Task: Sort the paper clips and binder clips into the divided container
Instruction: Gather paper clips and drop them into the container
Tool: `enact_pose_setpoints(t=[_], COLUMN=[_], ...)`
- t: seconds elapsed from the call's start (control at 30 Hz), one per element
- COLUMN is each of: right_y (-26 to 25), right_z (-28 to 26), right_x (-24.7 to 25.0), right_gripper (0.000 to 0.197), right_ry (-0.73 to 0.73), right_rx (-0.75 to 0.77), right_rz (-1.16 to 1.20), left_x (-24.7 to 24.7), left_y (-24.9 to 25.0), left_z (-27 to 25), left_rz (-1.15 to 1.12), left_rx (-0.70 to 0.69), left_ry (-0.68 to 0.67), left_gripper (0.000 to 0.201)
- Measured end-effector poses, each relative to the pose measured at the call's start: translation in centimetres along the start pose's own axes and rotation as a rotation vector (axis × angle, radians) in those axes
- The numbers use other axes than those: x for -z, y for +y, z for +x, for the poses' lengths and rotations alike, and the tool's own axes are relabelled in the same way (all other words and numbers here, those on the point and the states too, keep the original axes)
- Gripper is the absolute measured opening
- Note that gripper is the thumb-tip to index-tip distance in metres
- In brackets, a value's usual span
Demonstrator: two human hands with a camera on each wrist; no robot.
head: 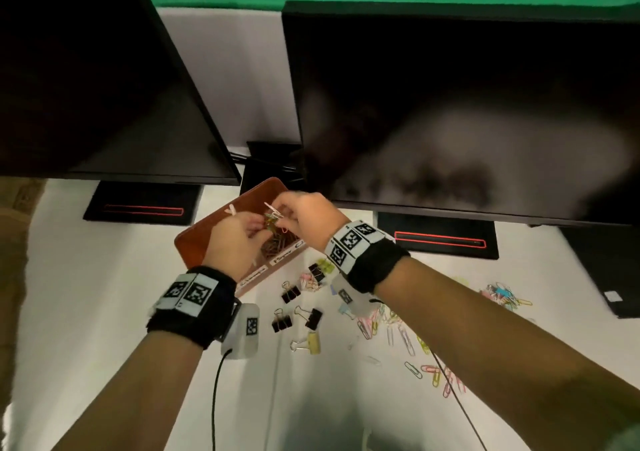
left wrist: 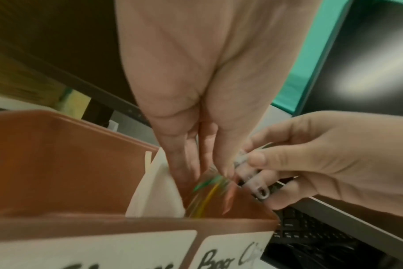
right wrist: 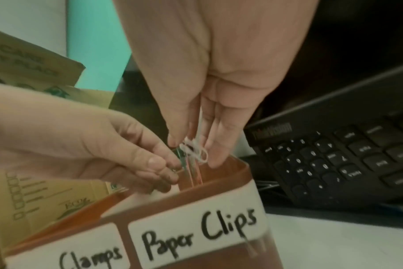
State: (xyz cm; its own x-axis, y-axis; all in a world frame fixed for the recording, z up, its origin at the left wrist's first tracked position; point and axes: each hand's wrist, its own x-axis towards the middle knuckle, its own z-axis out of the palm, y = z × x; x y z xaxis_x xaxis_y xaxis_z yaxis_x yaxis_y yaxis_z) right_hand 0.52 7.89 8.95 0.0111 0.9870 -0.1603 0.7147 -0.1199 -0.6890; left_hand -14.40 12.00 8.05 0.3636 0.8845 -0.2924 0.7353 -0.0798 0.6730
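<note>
1. Paper clips (right wrist: 191, 152) are what both hands are working on: a small tangled bunch of white, green, yellow and pink wire hangs over the compartment labelled "Paper Clips" of the divided container (right wrist: 219, 183).
2. The right hand (head: 304, 217) has thumb and fingertips (right wrist: 215, 156) pinched together on the white clip at the top of the bunch, fingers pointing down into the container.
3. The left hand (head: 235, 243) comes in from the side, its fingertips (right wrist: 159, 163) curled and nipping the coloured clips just beside the right hand's pinch; the two grips nearly touch.
4. Handling, as a judgement: the clips are very light, thin, springy wire, smooth and apt to hook into one another. They look best taken by the loop ends, pulled gently apart rather than yanked, so none flick off the desk.
5. Below the fingers a heap of clips (head: 277, 243) already lies in that compartment; the white divider (left wrist: 154, 189) separates it from the section labelled "Clamps".
6. Further out on the white desk (head: 104, 312), black binder clips (head: 291, 293) and a yellow one (head: 313, 341) lie near the container's front, apart from it.
7. More loose coloured clips (head: 440, 374) are scattered to the right, well apart from the hands, so much sorting appears to remain.
</note>
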Motion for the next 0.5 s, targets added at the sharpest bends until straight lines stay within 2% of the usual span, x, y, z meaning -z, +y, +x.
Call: enact_pose_setpoints(t=[0.07,0.17,0.23,0.3,0.4,0.5], right_y=[0.9,3.3,5.5,7.7,9.9,11.1], right_z=[-0.6,-3.9,-7.1,-10.6,-15.2,-18.3], right_x=[-0.4,-0.4,-0.4,-0.7,-1.7,-3.0], right_gripper=[0.034,0.029,0.027,0.03,0.037,0.043], right_ry=[0.004,0.062,0.032,-0.057,-0.174,-0.223], right_rx=[-0.005,-0.001,-0.063,-0.154,-0.244,-0.304], right_rz=[0.028,0.025,-0.012,-0.04,-0.068,-0.057], left_x=[-0.5,-1.7,-3.4,-5.8,-9.6,-12.8], left_y=[-0.1,0.0,0.0,-0.3,-1.1,-1.1], left_z=[-0.6,-3.5,-5.9,-7.8,-9.6,-10.4], left_rz=[0.016,0.009,-0.027,-0.044,0.037,0.124], left_rx=[-0.066,-0.222,-0.276,-0.295,-0.246,-0.239], left_ry=[0.012,0.019,-0.073,-0.2,-0.409,-0.506], left_gripper=[0.032,0.028,0.023,0.023,0.039,0.054])
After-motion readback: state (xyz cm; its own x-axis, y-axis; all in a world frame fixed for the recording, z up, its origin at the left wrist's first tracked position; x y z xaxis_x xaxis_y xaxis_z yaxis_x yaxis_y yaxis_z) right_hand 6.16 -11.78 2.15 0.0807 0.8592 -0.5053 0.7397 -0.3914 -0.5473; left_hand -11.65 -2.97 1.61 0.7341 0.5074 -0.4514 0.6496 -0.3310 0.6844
